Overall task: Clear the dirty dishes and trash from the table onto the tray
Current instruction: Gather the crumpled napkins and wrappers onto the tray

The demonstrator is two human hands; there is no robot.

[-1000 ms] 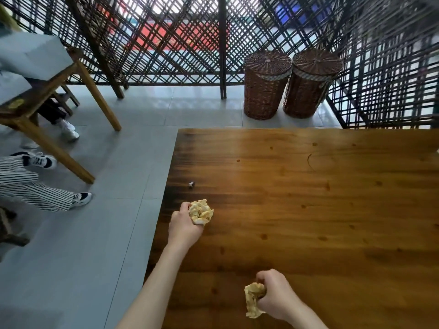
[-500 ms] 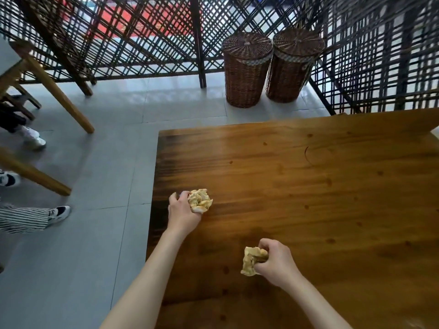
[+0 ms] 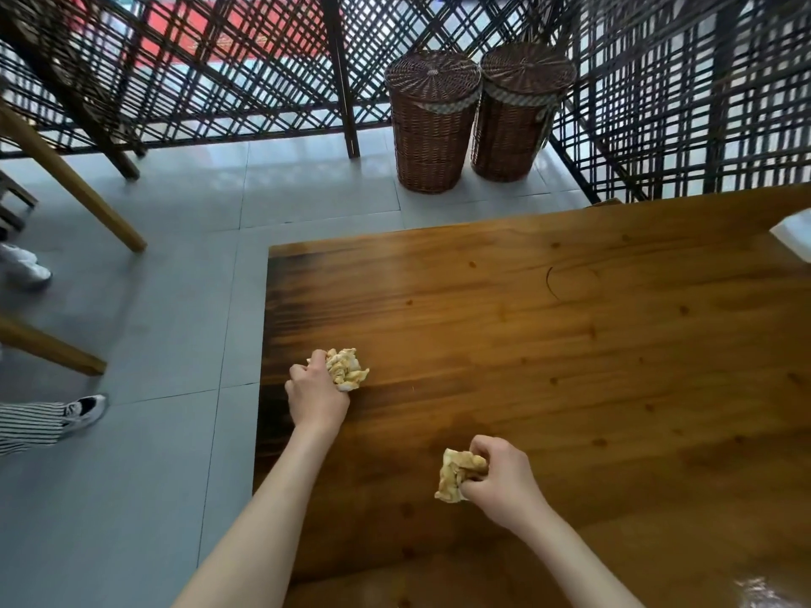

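The left hand (image 3: pixel 317 399) is gripping a crumpled napkin (image 3: pixel 344 369) over the desk (image 3: pixel 570 344) (near its corner); the right hand (image 3: pixel 504 482) is clutching another wad (image 3: pixel 454 473).

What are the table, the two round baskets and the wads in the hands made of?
Table: wood, apparently varnished; grain, knots and sheen show. Baskets: brown woven wicker, lidded. Wads, one in the left hand, one in the right hand: probably crumpled, yellow-stained paper napkins.
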